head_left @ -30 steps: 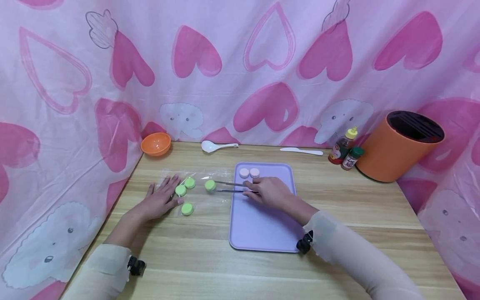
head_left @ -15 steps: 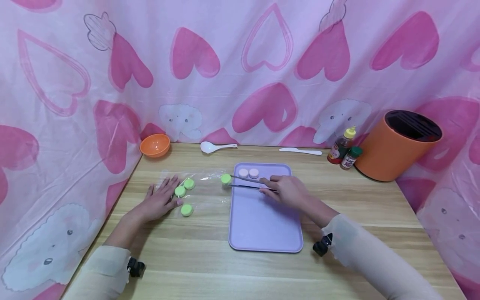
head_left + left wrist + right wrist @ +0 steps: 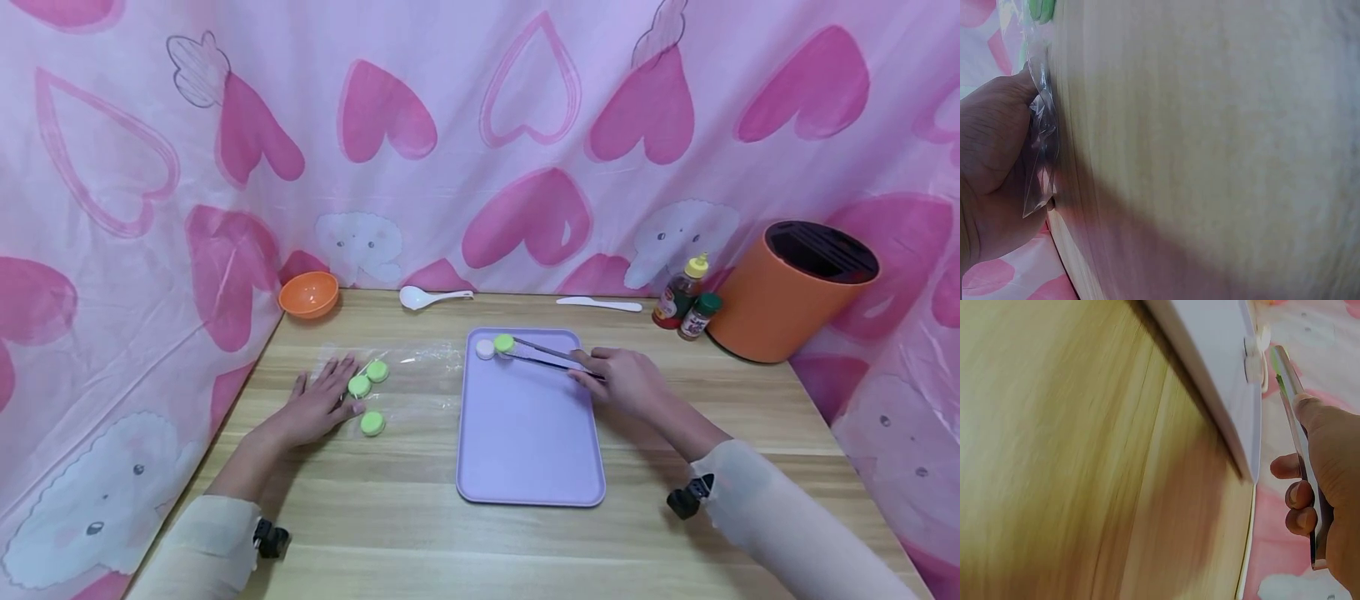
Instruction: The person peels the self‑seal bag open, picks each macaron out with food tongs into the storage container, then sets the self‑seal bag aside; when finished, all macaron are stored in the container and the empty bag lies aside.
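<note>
My right hand (image 3: 626, 385) holds metal tongs (image 3: 547, 349). Their tips grip a green macaron (image 3: 504, 342) over the far end of a lilac tray (image 3: 528, 442). Close beside it lies a pale pink macaron (image 3: 485, 348); a second pink one, mostly covered in the head view, shows as a pale macaron (image 3: 1254, 369) in the right wrist view. My left hand (image 3: 318, 408) rests with spread fingers on the left end of a clear plastic bag (image 3: 420, 375). Green macarons (image 3: 372, 423), three in all, sit on or in that bag near the fingertips; which, I cannot tell.
Along the back edge stand an orange bowl (image 3: 309, 295), a white spoon (image 3: 427, 297) and a white knife (image 3: 600, 304). Farther right are a sauce bottle (image 3: 675, 302), a green-capped jar (image 3: 699, 317) and an orange knife block (image 3: 783, 300). Patterned curtains (image 3: 450, 100) border the table.
My right hand has moved right with the tongs, carrying the green macaron from above the plastic bag to above the tray's far end. The left hand has stayed in place.
</note>
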A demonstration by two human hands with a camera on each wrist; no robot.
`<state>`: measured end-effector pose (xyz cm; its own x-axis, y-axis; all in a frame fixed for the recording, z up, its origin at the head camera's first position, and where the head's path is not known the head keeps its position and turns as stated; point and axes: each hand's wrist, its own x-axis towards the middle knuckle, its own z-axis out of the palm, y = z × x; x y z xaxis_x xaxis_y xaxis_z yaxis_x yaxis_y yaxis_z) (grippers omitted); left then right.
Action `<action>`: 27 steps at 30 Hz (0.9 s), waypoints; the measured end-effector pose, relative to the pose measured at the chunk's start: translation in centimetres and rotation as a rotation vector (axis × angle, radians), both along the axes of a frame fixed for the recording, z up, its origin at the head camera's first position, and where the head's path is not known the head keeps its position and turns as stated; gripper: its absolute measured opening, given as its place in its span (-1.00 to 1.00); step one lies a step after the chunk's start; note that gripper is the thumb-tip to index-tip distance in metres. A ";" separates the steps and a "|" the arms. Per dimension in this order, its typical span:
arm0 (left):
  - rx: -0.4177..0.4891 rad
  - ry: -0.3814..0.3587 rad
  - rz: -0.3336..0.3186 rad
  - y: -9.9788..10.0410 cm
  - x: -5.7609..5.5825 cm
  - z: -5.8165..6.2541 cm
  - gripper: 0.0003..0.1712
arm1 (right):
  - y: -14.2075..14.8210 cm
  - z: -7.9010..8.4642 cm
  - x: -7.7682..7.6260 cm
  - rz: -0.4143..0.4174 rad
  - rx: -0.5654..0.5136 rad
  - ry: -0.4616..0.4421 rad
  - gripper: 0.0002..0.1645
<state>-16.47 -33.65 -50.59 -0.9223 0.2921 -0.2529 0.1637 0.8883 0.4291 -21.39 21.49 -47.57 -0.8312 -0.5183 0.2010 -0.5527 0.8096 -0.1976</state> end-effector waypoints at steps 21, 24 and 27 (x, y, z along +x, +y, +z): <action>0.001 0.001 -0.006 0.0 0.0 0.0 0.05 | 3.2 -1.3 0.3 -0.082 0.037 -0.026 -0.43; -0.001 0.006 -0.006 0.0 0.0 -0.1 0.05 | 3.4 -1.5 0.5 -0.079 0.051 -0.043 -0.42; -0.002 0.012 -0.007 -0.1 0.0 -0.2 0.04 | 3.5 -1.8 0.6 -0.074 0.069 -0.058 -0.41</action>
